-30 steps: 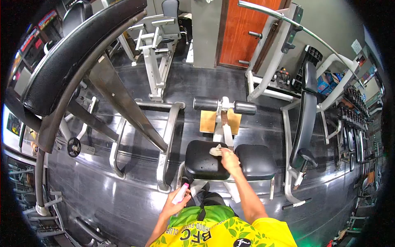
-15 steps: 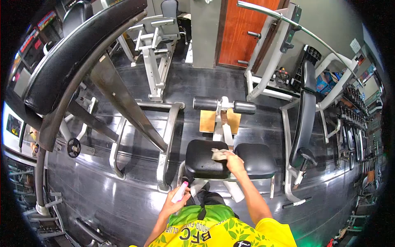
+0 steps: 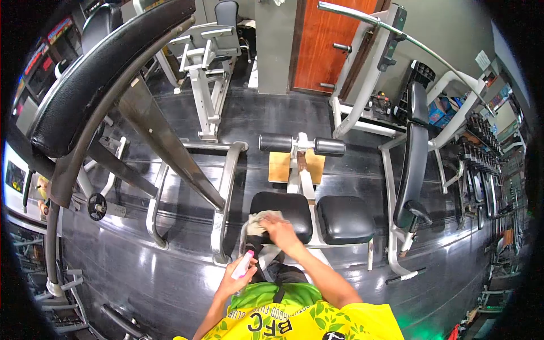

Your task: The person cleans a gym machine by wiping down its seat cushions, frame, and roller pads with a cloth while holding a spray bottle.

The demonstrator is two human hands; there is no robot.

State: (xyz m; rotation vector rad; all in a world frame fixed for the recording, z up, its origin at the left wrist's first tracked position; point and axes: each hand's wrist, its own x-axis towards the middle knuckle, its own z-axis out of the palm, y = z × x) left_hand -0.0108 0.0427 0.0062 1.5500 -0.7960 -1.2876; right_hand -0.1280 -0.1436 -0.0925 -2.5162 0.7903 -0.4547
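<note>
My right hand (image 3: 279,231) presses a pale cloth (image 3: 258,222) against the left front edge of the left black seat pad (image 3: 289,211). Its fingers are closed around the cloth. Close to my body, my left hand (image 3: 235,277) grips a white spray bottle (image 3: 243,264) with a pink top. Beside the left pad lies a second black seat pad (image 3: 345,220) on the same bench. Two black foam rollers (image 3: 276,142) sit on the bench's upright beyond the pads.
A large machine with a long black pad (image 3: 107,73) rises at the left, its metal legs near the bench. To the right stands an upright bench (image 3: 411,181) beside a barbell rack (image 3: 362,73). Dumbbells (image 3: 481,144) line the far right.
My right hand has slid the cloth leftward and toward me, from the left pad's right side to its left front edge. My left hand still holds the spray bottle.
</note>
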